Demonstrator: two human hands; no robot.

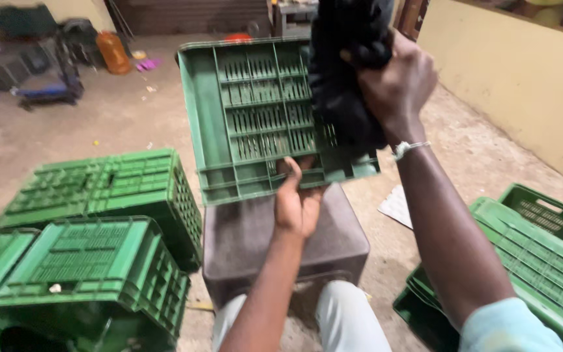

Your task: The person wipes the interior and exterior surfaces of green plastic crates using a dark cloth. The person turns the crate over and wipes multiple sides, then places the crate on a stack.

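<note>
While the person sits over a brown block (281, 241), the left hand (296, 202) pinches the lower rim of a green crate (255, 117), fingers curled onto the edge. The crate is held up, tilted, its ribbed slatted underside toward the camera. The right hand (395, 85) has its fingers clenched on a black cloth (343, 72) pressed against the crate's right side. Risk: a one-edge hold could let the hard plastic twist loose under the cloth's push. Upturned green crates (99, 189) rest on the dusty concrete floor (464, 156).
</note>
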